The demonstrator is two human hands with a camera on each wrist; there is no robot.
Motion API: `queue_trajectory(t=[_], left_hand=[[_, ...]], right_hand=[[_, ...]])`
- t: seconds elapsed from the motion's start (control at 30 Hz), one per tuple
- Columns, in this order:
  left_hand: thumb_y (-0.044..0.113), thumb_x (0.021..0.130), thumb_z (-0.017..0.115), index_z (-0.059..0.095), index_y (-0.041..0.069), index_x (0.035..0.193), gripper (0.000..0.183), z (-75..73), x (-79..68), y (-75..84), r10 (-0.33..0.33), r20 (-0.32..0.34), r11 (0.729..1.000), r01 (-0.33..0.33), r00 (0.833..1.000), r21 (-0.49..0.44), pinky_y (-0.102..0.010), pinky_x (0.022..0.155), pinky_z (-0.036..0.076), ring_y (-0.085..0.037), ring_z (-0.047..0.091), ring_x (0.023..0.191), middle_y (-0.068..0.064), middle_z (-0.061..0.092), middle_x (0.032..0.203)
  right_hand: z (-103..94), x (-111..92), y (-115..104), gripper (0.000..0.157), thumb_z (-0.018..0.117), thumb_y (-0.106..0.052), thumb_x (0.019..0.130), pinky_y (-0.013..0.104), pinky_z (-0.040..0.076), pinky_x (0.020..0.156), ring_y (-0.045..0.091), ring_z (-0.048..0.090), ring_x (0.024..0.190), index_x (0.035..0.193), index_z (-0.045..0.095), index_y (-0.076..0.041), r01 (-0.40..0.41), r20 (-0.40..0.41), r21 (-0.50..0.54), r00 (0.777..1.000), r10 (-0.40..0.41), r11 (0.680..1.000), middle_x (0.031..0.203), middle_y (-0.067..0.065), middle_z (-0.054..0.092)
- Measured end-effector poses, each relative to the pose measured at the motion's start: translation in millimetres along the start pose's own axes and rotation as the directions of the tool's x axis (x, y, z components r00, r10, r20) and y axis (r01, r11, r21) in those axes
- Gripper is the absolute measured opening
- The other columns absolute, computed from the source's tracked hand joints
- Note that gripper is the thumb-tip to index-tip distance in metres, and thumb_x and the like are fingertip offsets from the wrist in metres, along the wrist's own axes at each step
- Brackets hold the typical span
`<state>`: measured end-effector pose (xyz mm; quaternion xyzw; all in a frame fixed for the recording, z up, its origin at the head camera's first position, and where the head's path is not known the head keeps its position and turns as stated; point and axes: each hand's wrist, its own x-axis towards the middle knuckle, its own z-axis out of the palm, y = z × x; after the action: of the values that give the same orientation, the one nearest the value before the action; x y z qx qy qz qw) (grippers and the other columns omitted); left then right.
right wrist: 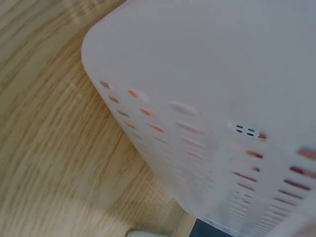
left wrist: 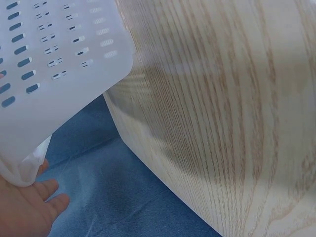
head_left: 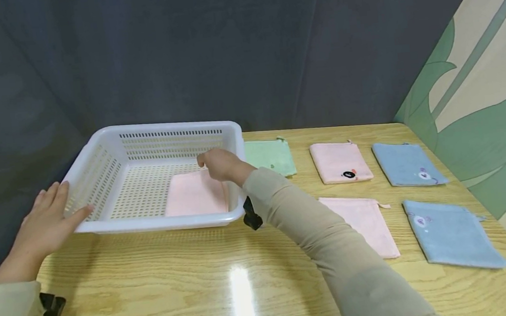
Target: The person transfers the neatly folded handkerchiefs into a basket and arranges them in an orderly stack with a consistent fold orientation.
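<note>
A white perforated plastic basket point(head_left: 150, 223) stands on the wooden table, with a pink cloth pouch point(head_left: 193, 196) lying flat on its floor at the right. My right hand point(head_left: 222, 164) reaches over the basket's right rim, fingers bent, over the pouch's far right corner. I cannot tell whether it pinches the cloth. At the left rim, my left hand point(head_left: 44, 224) rests with straight fingers along the outside and the thumb over the near corner. In the left wrist view, the left fingers point(left wrist: 47, 197) extend beside the basket's rim. The right wrist view shows the basket's outer side wall point(right wrist: 173, 74).
Right of the basket lie a green pouch point(head_left: 271, 156), a pink pouch with a black emblem point(head_left: 339, 160), another pink pouch point(head_left: 364, 221) partly behind my sleeve, and two blue pouches point(head_left: 407, 162) near the table's right edge. A dark curtain point(head_left: 271, 51) hangs behind the table.
</note>
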<state>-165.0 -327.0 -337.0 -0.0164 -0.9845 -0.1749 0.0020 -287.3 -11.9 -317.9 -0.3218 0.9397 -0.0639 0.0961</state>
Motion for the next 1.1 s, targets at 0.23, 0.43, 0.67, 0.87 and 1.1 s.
queue_trajectory(t=[0.23, 0.43, 0.67, 0.87, 1.1], left_hand=[[0.044, 0.089, 0.035, -0.007, -0.008, 0.133, 0.08, 0.5, -0.4, 0.5, 0.009, 0.002, 1.0, -0.009, 1.0, -0.001, -0.065, 0.088, 0.005, -0.045, -0.015, 0.12, -0.033, -0.008, 0.135], [0.046, 0.089, 0.034, -0.007, -0.009, 0.132, 0.082, 1.0, -1.5, 1.4, -0.012, -0.014, 1.0, 0.012, 1.0, 0.023, -0.066, 0.087, 0.006, -0.046, -0.015, 0.12, -0.034, -0.008, 0.134], [0.045, 0.089, 0.034, -0.007, -0.01, 0.132, 0.081, -0.6, -0.9, 3.2, -0.007, -0.013, 1.0, 0.007, 1.0, 0.017, -0.065, 0.088, 0.005, -0.046, -0.015, 0.12, -0.034, -0.007, 0.134], [0.044, 0.089, 0.035, -0.007, -0.008, 0.133, 0.08, -1.3, -0.6, 3.2, 0.01, 0.007, 1.0, -0.009, 1.0, -0.011, -0.065, 0.087, 0.004, -0.046, -0.015, 0.12, -0.034, -0.008, 0.134], [0.044, 0.089, 0.036, -0.007, -0.008, 0.133, 0.08, -1.1, -1.6, 1.9, 0.007, 0.005, 1.0, -0.007, 1.0, -0.014, -0.065, 0.087, 0.004, -0.045, -0.016, 0.12, -0.034, -0.008, 0.134]], right_hand=[[-2.5, -4, 0, 0.032, 0.048, 0.003, 0.083, 0.023, 0.043, 0.07, 0.015, 0.054, 0.087, 0.112, 0.056, -0.008, -0.012, -0.013, -0.012, 1.0, 0.012, 1.0, 0.109, 0.006, 0.058], [-8.2, -12, 2, 0.031, 0.047, 0.005, 0.081, 0.024, 0.044, 0.073, 0.016, 0.056, 0.09, 0.107, 0.058, -0.006, 0.06, -0.088, 0.036, 0.995, -0.056, 0.998, 0.101, 0.006, 0.061], [-13.9, -23, 4, 0.027, 0.048, 0.004, 0.08, 0.023, 0.043, 0.076, 0.017, 0.056, 0.091, 0.105, 0.058, -0.002, 0.135, -0.132, 0.193, 0.985, -0.111, 0.972, 0.103, 0.01, 0.06], [-13.7, -30, 6, 0.023, 0.051, 0.001, 0.08, 0.021, 0.042, 0.076, 0.017, 0.056, 0.089, 0.102, 0.059, 0.001, 0.181, -0.173, 0.255, 0.975, -0.139, 0.95, 0.101, 0.011, 0.06], [-14.4, -38, 7, 0.018, 0.054, -0.002, 0.081, 0.022, 0.042, 0.076, 0.017, 0.056, 0.087, 0.098, 0.06, -0.002, 0.193, -0.217, 0.309, 0.968, -0.129, 0.931, 0.097, 0.011, 0.061]])
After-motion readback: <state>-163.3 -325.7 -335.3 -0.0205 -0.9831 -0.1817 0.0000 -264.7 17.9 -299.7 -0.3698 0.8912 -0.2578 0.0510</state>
